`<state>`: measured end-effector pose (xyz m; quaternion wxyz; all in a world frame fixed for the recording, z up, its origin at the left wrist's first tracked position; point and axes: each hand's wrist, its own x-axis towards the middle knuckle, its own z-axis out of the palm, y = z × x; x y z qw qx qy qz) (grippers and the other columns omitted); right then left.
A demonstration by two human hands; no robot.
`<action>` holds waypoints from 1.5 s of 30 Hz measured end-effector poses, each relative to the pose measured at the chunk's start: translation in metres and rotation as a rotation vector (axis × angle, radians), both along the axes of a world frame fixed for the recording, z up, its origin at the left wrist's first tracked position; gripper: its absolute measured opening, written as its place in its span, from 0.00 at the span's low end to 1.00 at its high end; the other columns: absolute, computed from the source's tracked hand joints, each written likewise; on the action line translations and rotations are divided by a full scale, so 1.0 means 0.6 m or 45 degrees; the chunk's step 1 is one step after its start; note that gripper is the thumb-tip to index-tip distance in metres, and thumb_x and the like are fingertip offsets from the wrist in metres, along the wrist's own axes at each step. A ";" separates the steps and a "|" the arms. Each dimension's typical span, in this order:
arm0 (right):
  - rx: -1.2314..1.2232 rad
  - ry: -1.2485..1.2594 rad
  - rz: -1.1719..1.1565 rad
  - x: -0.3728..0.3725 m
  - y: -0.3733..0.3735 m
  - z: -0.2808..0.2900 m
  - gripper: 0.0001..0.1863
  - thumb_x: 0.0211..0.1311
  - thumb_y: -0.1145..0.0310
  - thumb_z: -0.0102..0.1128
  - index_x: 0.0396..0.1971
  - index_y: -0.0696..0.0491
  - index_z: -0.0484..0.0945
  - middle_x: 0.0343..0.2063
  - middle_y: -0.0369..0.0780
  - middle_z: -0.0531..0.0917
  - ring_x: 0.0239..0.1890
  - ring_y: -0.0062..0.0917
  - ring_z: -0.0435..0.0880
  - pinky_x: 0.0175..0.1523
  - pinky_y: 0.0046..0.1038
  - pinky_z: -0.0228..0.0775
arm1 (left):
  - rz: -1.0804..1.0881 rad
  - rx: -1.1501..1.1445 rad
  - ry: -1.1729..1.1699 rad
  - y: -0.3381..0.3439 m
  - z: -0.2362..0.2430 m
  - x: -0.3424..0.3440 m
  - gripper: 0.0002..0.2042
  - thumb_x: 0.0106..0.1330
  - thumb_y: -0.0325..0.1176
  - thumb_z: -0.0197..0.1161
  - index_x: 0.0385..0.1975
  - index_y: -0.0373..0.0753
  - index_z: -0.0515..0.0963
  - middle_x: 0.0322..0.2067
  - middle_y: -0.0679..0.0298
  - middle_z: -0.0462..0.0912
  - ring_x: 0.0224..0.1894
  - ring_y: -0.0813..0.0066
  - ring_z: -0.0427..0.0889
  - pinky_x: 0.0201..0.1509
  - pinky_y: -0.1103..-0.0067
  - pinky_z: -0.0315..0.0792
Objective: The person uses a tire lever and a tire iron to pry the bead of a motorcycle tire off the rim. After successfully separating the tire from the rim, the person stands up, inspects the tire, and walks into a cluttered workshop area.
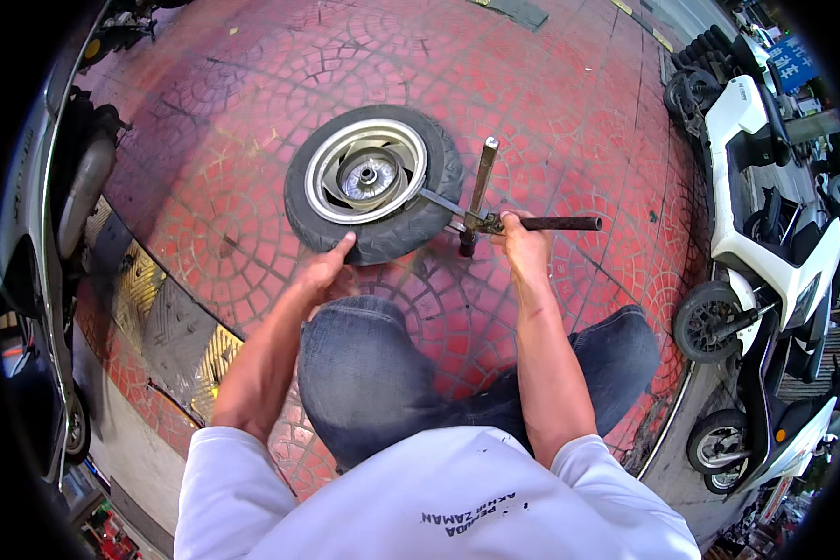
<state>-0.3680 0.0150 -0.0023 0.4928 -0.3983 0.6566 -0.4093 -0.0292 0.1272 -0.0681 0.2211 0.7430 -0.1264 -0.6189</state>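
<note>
Red floor (588, 121) paved in fan-shaped patterns spreads across most of the view, seen from above. A person in a white shirt (420, 504), with printing on the chest, leans in from the lower edge, knees bent in blue jeans (364, 373). Along the right side stands a white scooter (747, 233), with a second white scooter (798, 443) nearer the viewer. In front of the person, a wheel (411, 233) lies on the floor, left of centre: a black tyre around a silver rim. Left of it runs a yellow-and-dark striped strip (140, 280). At the wheel's right edge is a metal tool (481, 182), one bar upright, a flat arm reaching to the rim, and a dark tubular handle pointing right. The right hand (525, 245) grips this tool at the handle's inner end, fingers wrapped around. The left hand (323, 271) touches the tyre's near edge, thumb on top; its other fingers are partly hidden, so how firmly they close cannot be told. Smallest is the round hub (368, 175) at the wheel's middle.
</note>
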 end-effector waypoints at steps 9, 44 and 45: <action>0.006 0.024 -0.076 -0.010 0.005 0.015 0.14 0.65 0.67 0.64 0.31 0.65 0.84 0.27 0.44 0.86 0.25 0.28 0.87 0.30 0.28 0.81 | -0.603 -1.292 -0.459 -0.333 0.379 -0.172 0.35 0.68 0.67 0.61 0.40 0.31 0.88 0.39 0.49 0.90 0.44 0.59 0.89 0.52 0.64 0.79; 0.030 -0.167 0.117 -0.001 0.032 0.118 0.14 0.69 0.62 0.62 0.42 0.58 0.86 0.30 0.39 0.89 0.25 0.23 0.87 0.27 0.22 0.70 | -0.936 -0.974 -0.704 -0.285 0.351 -0.268 0.57 0.64 0.83 0.46 0.73 0.30 0.68 0.76 0.39 0.61 0.82 0.40 0.49 0.84 0.53 0.45; 0.037 -0.196 0.090 -0.013 0.027 0.117 0.14 0.69 0.62 0.62 0.42 0.58 0.86 0.30 0.39 0.89 0.25 0.23 0.87 0.28 0.23 0.70 | -0.967 -1.017 -0.707 -0.281 0.355 -0.278 0.56 0.64 0.82 0.46 0.73 0.30 0.69 0.77 0.39 0.61 0.82 0.40 0.49 0.84 0.53 0.45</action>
